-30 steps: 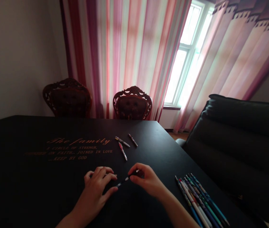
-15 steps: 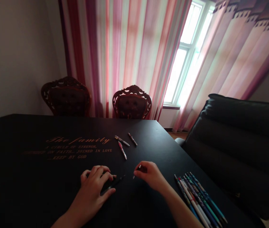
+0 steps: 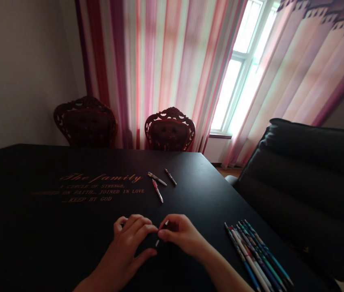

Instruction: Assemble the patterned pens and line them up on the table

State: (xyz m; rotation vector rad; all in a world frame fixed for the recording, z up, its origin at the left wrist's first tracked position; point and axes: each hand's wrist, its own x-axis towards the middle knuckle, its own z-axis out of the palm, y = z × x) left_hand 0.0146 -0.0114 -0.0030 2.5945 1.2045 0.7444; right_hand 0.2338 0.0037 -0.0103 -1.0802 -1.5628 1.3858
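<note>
Above the black tabletop (image 3: 68, 235), my left hand (image 3: 132, 245) reaches out with bent fingers, its thumb spread apart from them. I see nothing clearly gripped in it, and the space under its palm is dark. My right hand (image 3: 182, 235) is closed in a pinch right beside the left fingertips. A small slim piece with a pale tip (image 3: 157, 243) sticks down from that pinch; its kind is too small to tell. Beyond the hands lie a red-and-white pen (image 3: 157, 191), a white pen (image 3: 157, 179) and a dark pen (image 3: 170, 177).
Several pens (image 3: 255, 255) lie side by side along the right table edge. Two carved chairs (image 3: 170, 132) (image 3: 87, 123) stand across the table, before striped curtains (image 3: 166, 61). A black armchair (image 3: 306, 182) is at the right. Gold lettering (image 3: 102, 177) marks the tabletop.
My right hand has moved left with the small piece, and my left hand has moved right, so they now meet. The slim dark rod seen beneath my left hand is now hidden.
</note>
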